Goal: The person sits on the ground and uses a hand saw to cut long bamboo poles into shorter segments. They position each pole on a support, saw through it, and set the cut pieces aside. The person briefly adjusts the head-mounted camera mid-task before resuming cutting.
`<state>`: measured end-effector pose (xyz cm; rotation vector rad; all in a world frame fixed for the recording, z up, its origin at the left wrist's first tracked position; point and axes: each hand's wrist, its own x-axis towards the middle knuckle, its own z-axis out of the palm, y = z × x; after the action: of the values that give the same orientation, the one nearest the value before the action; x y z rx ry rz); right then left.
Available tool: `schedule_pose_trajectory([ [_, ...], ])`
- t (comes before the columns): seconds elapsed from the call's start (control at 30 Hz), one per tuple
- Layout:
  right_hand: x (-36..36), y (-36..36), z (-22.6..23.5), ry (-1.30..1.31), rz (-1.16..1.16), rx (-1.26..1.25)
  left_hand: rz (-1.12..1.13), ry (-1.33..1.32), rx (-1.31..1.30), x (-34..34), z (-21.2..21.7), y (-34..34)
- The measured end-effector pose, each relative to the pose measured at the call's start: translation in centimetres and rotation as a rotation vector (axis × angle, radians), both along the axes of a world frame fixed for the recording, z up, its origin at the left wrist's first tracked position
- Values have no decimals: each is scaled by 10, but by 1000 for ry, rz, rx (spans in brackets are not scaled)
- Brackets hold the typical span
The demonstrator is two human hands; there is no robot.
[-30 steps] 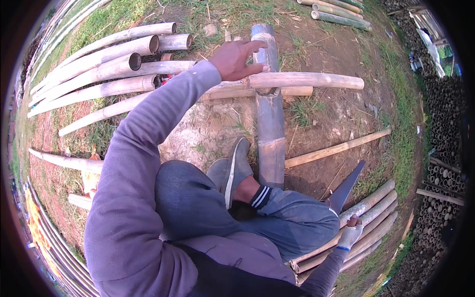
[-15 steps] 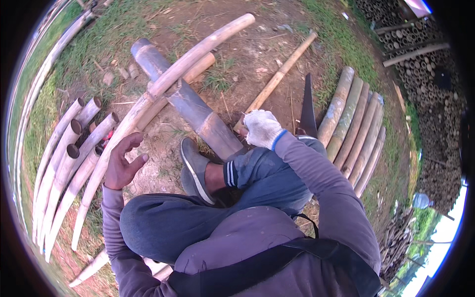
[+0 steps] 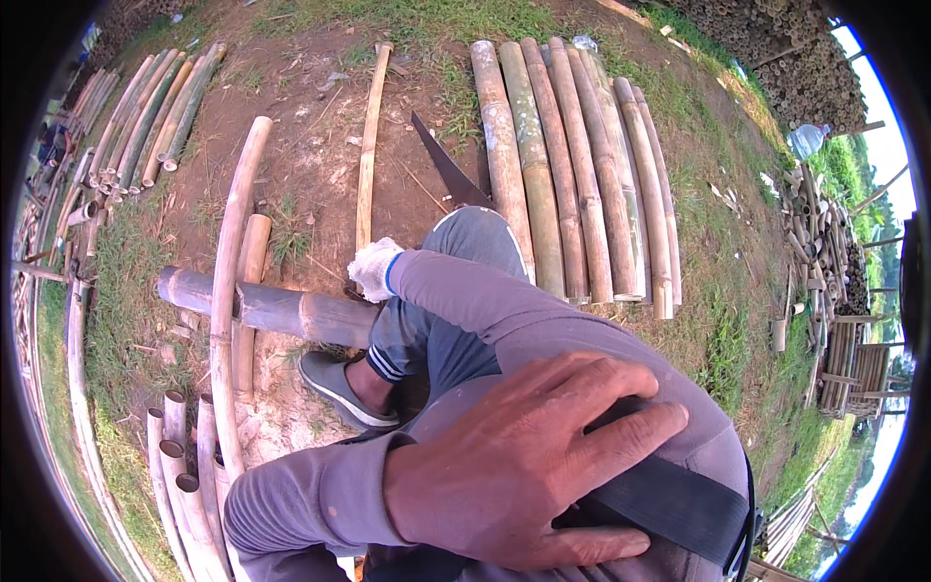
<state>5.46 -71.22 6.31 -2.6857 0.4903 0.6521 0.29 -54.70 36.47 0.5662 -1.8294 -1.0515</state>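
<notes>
Fingers point(image 3: 626, 427) spread apart, the left hand point(image 3: 524, 461) lies over a black strap point(image 3: 679, 504), while the gloved right hand point(image 3: 373, 270) sits at a slender pole's point(image 3: 370, 145) near end, grip unclear.

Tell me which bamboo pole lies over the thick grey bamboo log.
The long, curved, pale bamboo pole; the shorter tan bamboo piece beside it is partly hidden by the grey log.
</notes>
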Motion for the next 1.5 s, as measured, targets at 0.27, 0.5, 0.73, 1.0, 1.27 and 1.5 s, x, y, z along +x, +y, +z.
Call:
schedule_pose_trajectory([
  [0.27, 1, 5, -3, -24, 77, 32, -122, 183, -189, -47, 14, -9],
  [0.5, -1, 6, 6, -11, 171, -6, -268, 118, -135, -29, 13, 1],
  [0.73, -11, 19, 31, -178, 263, 11, -147, 28, -83, -1, 4, 16],
  [1.0, -127, 8, 82, -500, 106, 59, -18, 67, 295, 29, -32, 46],
  [1.27, -186, 7, 217, 104, -85, 1162, 19, 208, 429, 60, -83, 114],
  [1.5, -226, 24, 239, 109, 96, 1448, 75, 271, 502, 92, -82, 179],
])
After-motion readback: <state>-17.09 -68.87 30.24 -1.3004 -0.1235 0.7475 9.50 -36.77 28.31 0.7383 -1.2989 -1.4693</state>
